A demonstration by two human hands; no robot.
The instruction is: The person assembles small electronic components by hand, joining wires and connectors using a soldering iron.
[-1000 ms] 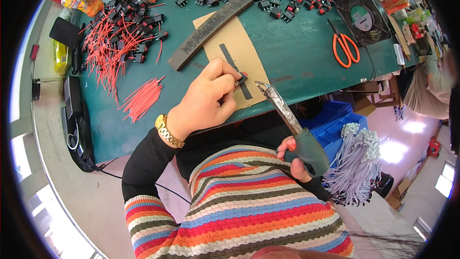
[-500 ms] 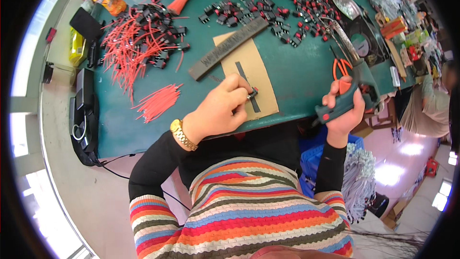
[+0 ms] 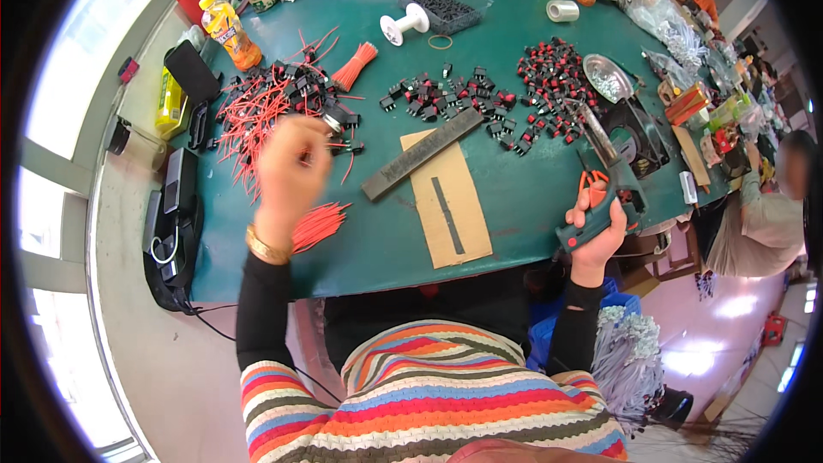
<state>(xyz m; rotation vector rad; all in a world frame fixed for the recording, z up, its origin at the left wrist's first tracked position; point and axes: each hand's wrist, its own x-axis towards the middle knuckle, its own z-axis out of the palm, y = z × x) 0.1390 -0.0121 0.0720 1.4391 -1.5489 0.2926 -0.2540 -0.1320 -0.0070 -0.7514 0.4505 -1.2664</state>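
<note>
My left hand (image 3: 294,163), smeared by motion, hovers over the near side of a heap of black switches with red wires (image 3: 257,111). Its fingers are too blurred to show whether they hold anything. In my right hand (image 3: 597,231) is a dark green pistol-grip tool (image 3: 630,191) with a long metal barrel, held above the table's right front. Between my hands lies a piece of cardboard (image 3: 467,206) bearing a thin black strip (image 3: 447,216). A dark grey bar (image 3: 423,154) rests slantwise across the cardboard's far end.
Loose black switches (image 3: 454,96) and red-and-black ones (image 3: 557,77) spread across the table. Cut red wires (image 3: 319,225) lie near my left wrist. Orange-handled pliers (image 3: 592,178) sit beside the tool. Farther back are a white spool (image 3: 405,26), a clear bin (image 3: 484,5) and a metal dish (image 3: 607,77).
My left hand has swung left from the cardboard to the wired heap; the small black-and-red part it held there is gone from the cardboard. My right hand still grips the tool. The view has tilted up.
</note>
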